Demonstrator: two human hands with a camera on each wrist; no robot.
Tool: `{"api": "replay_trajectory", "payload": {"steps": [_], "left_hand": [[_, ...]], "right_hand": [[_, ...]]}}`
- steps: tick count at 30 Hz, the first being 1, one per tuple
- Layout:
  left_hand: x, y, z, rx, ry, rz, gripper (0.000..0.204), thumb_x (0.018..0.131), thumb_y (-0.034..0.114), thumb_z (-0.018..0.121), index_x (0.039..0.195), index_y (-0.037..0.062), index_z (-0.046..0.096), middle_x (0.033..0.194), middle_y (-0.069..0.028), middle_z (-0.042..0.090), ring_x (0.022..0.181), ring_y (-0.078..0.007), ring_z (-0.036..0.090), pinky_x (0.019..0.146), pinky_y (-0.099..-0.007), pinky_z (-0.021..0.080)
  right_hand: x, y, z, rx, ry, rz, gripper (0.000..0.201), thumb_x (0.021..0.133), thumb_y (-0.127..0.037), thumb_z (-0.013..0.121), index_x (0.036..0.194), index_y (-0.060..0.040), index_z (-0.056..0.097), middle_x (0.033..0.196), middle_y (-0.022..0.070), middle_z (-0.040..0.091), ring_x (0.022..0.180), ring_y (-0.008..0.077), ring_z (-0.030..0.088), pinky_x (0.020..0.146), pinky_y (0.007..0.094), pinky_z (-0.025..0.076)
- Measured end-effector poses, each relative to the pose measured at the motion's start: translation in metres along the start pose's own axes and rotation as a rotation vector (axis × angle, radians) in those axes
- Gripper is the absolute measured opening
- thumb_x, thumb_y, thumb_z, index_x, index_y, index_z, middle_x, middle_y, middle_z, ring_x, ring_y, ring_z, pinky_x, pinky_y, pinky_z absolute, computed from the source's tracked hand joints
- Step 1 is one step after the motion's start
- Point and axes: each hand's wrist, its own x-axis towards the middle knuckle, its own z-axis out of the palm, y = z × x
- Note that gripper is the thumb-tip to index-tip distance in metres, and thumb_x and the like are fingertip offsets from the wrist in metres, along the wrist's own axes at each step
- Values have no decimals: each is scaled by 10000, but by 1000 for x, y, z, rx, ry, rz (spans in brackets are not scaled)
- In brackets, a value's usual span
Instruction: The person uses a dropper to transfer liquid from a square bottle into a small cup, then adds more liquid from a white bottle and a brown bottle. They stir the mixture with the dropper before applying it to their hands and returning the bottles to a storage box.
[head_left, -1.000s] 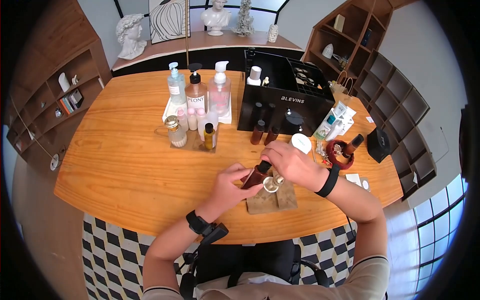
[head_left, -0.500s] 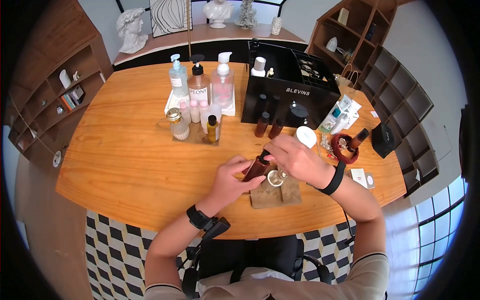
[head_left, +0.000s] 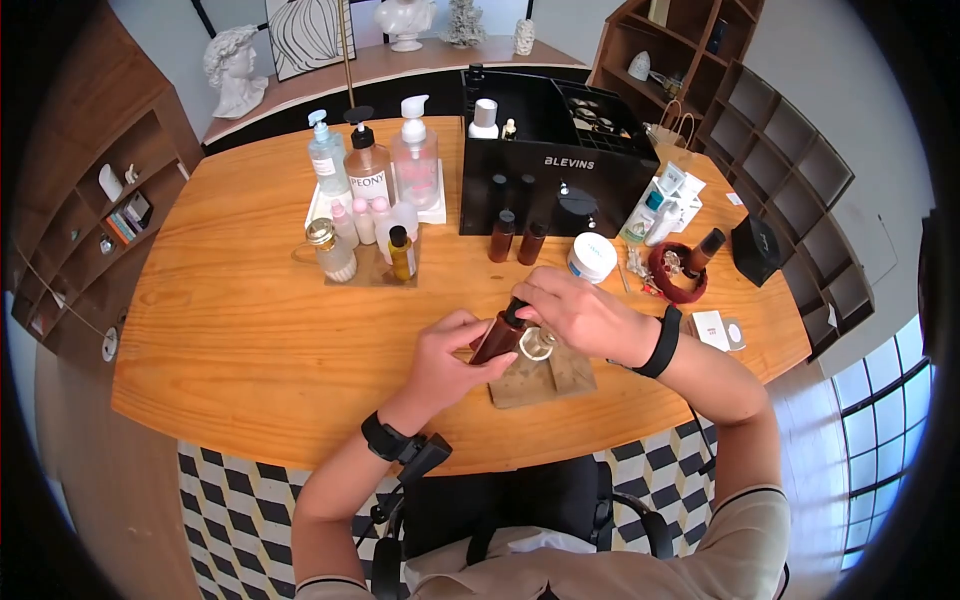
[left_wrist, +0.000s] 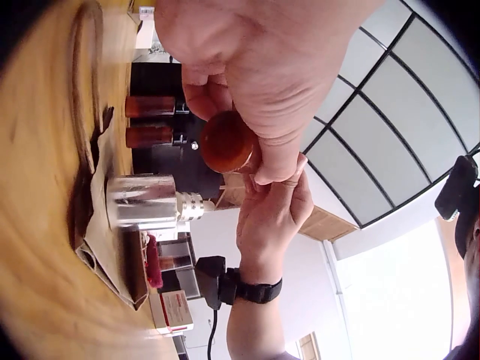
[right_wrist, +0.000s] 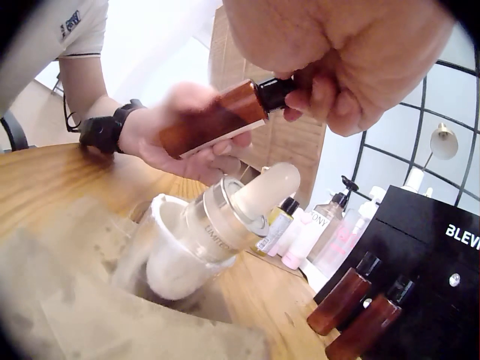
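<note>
My left hand [head_left: 447, 357] grips a reddish-brown bottle [head_left: 495, 340] by its body, tilted over the table. Its black cap [right_wrist: 274, 93] is pinched by the fingers of my right hand [head_left: 582, 318]. The left wrist view shows the bottle's round base [left_wrist: 227, 142] end-on. Just below the hands, a dropper bottle [right_wrist: 225, 210] with a pale rubber bulb leans inside a white-rimmed cup [right_wrist: 161, 225]. That cup stands on a brown mat [head_left: 540, 384], partly hidden behind the right hand in the head view.
Two similar brown bottles [head_left: 531, 243] stand before a black organizer box [head_left: 560, 185]. A white jar [head_left: 592, 257] and a dark red ring-shaped holder [head_left: 678, 290] are to the right. Pump bottles [head_left: 415, 160] and a ribbed glass jar [head_left: 335, 255] stand on the left.
The head view has shifted slightly. Both hands keep their hold on the bottle and cap, and the white jar now shows fully beyond the right hand.
</note>
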Motion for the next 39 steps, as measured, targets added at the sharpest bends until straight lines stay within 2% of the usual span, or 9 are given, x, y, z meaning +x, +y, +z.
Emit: {"api": "replay_trajectory", "payload": {"steps": [10,12,13,17,20,23,27,33,39], "left_hand": [[0,10,-7,-23,-37,-8,365,707,82,871,1039,0,745,836,-52,620,740,-133,582,677,-262,472],[1,10,-6,-6,-15,0,367,712,92,870,1045,-1,746,842,-55,630,746,-141,601,688,-267,492],[2,10,-5,11,9,7,369,718,102,868,1051,-2,747,848,-58,639,752,-149,620,699,-271,513],[4,5,0,43,83,62,374,719,90,867,1059,-2,743,877,-67,644,766,-159,627,712,-271,515],[8,5,-1,3,111,60,461,696,65,872,1127,7,718,957,-77,656,826,-168,631,769,-279,507],[14,11,2,70,119,67,501,685,49,865,1157,12,703,998,-87,658,871,-173,650,801,-292,523],[18,17,4,142,120,113,595,688,57,861,1244,34,654,981,-91,672,898,-210,680,790,-307,546],[21,18,-7,-46,-54,73,685,773,25,806,1390,24,509,1170,-108,657,1084,-186,643,946,-337,505],[17,-1,-9,-216,-162,-68,593,838,9,780,1368,7,515,1231,-111,639,1145,-183,623,984,-338,493]], "right_hand": [[-13,23,-2,284,-23,235,181,1028,-118,542,1006,50,605,871,150,578,780,343,603,702,396,492],[-12,24,-9,373,192,371,212,1051,-126,501,1060,40,633,849,129,596,755,274,605,691,349,486],[-12,24,-14,446,214,443,235,1039,-158,554,1146,27,651,855,74,628,752,164,591,699,297,481],[-24,-4,-3,850,251,723,372,956,-205,716,1249,10,634,932,-9,642,827,51,575,735,237,491],[-26,-32,15,1139,329,830,463,892,-118,775,1289,23,583,965,27,659,860,72,626,722,239,517],[-15,-51,36,851,506,725,591,826,-48,805,1336,8,513,995,66,671,866,105,658,747,249,532],[-11,-49,34,831,498,762,745,770,13,804,1401,-9,408,1020,98,673,881,135,678,786,260,541],[-18,-34,27,1106,667,763,867,762,54,786,1473,-34,299,1044,105,670,915,141,680,817,283,549],[-24,-25,23,1221,550,771,899,757,90,773,1498,-63,287,1078,79,659,986,131,663,845,284,540]]}}
